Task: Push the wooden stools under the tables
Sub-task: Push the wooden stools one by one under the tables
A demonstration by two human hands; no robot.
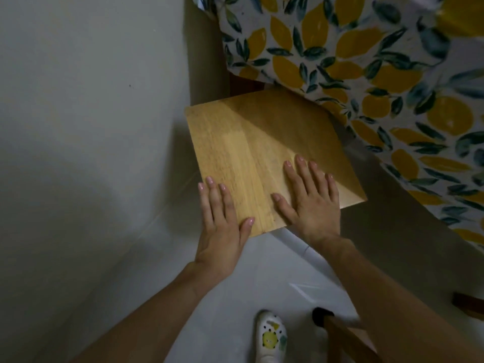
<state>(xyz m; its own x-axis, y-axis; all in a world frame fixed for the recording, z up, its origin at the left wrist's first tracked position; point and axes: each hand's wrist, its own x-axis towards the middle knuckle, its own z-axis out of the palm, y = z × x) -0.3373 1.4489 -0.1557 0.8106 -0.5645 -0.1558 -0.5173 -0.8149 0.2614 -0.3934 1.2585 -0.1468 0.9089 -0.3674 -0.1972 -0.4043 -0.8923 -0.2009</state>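
A wooden stool [251, 142] with a square, light-brown seat stands on the floor in the middle of the head view. Its far right corner lies under the edge of a table covered by a lemon-print tablecloth [366, 61]. My left hand [222, 221] lies flat on the seat's near left corner, fingers spread, palm partly past the edge. My right hand [309, 195] rests flat on the near right part of the seat, fingers spread. Neither hand grips anything. The stool's legs are hidden beneath the seat.
A pale wall [91, 100] runs close along the left of the stool. The floor [235, 284] is light tile. My foot in a white clog [271, 336] is at the bottom. A wooden leg with a dark tip [337, 334] juts in at lower right.
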